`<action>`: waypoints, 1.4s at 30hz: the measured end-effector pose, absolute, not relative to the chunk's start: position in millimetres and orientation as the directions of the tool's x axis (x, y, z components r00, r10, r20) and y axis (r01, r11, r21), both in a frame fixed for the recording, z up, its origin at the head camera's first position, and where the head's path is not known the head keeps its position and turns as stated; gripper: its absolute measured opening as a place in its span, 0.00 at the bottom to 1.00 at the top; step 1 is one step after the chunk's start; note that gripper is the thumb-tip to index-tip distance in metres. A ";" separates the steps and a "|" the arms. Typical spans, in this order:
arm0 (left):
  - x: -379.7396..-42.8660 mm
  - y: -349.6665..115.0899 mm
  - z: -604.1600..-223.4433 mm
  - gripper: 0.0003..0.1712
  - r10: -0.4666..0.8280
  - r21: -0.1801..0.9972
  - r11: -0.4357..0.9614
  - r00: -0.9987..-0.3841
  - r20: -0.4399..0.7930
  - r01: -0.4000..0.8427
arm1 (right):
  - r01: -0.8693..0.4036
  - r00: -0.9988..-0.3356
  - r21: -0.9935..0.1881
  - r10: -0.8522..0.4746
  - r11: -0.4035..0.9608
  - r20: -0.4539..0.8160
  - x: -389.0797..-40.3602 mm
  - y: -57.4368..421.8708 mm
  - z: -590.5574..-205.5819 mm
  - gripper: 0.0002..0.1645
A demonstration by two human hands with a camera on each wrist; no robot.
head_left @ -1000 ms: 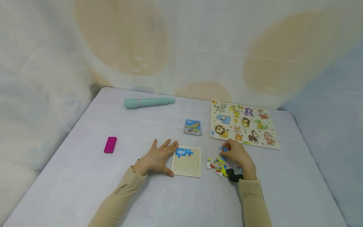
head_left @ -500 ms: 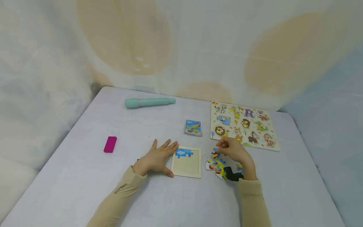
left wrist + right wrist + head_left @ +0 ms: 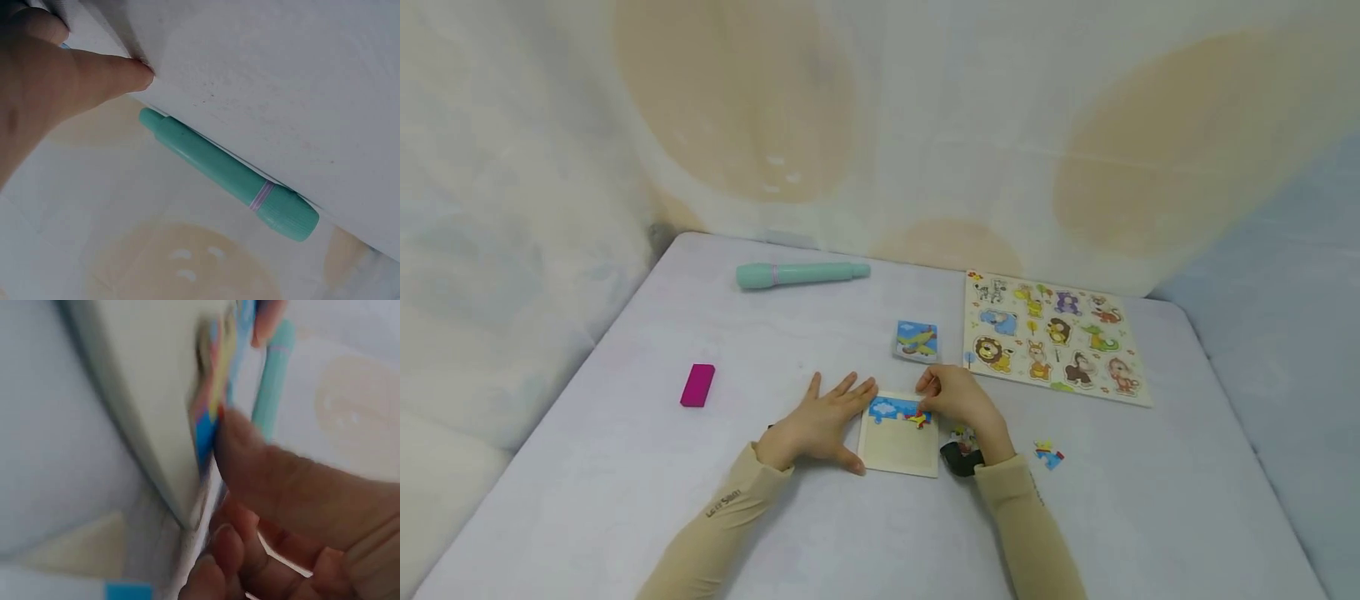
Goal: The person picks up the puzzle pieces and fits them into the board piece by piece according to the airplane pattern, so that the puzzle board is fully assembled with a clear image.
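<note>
A shallow wooden puzzle tray [image 3: 898,454] lies flat on the table, with blue sky pieces [image 3: 886,407] along its far edge. My left hand [image 3: 820,425] rests on the table with fingers spread, fingertips and thumb at the tray's left edge. At the tray's far right corner my right hand [image 3: 962,400] pinches a red, yellow and blue puzzle piece [image 3: 918,419]. In the right wrist view the thumb [image 3: 244,444] presses on the piece. Loose puzzle pieces [image 3: 962,435] lie right of the tray, partly hidden by the right wrist's black device.
More loose pieces [image 3: 1048,454] lie farther right. Behind the tray sits a small airplane picture [image 3: 917,340]. An animal puzzle board [image 3: 1052,337] stands at the back right, a mint-green flashlight-shaped tube [image 3: 805,273] at the back left, a magenta block [image 3: 697,385] at the left.
My right hand has moved left from the loose pieces to the tray's far right corner, bringing the red, yellow and blue puzzle piece. The left hand has stayed at the tray.
</note>
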State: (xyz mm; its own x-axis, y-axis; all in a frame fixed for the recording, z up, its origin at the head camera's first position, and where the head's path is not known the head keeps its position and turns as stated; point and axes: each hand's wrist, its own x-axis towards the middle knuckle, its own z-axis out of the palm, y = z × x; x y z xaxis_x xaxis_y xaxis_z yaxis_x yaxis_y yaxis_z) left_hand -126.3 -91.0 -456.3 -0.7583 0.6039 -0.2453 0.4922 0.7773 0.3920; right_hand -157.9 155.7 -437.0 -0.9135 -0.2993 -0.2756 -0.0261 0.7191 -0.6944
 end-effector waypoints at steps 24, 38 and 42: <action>-125.3 -91.4 -457.4 0.70 0.605 0.407 0.776 -0.752 -0.261 0.482 | -0.049 -0.937 -0.611 -0.248 0.790 -0.244 -138.6 138.1 -437.4 0.10; -126.7 -89.6 -457.5 0.70 0.609 0.384 0.776 -0.752 -0.252 0.500 | -0.108 -0.927 -0.636 -0.309 0.764 -0.214 -139.2 144.6 -441.8 0.10; -126.4 -91.8 -455.2 0.70 0.606 0.399 0.776 -0.752 -0.259 0.488 | -0.131 -0.910 -0.691 -0.363 0.711 -0.202 -139.9 158.7 -440.2 0.10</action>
State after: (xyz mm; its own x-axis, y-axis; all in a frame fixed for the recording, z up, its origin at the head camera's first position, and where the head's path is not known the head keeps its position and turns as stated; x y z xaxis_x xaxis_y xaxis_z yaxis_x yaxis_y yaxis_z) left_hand -126.4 -91.8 -455.2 -0.7523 0.6060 -0.2585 0.4880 0.7762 0.3993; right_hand -139.9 158.7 -440.2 -0.9097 -0.3630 -0.2016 -0.1306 0.7110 -0.6910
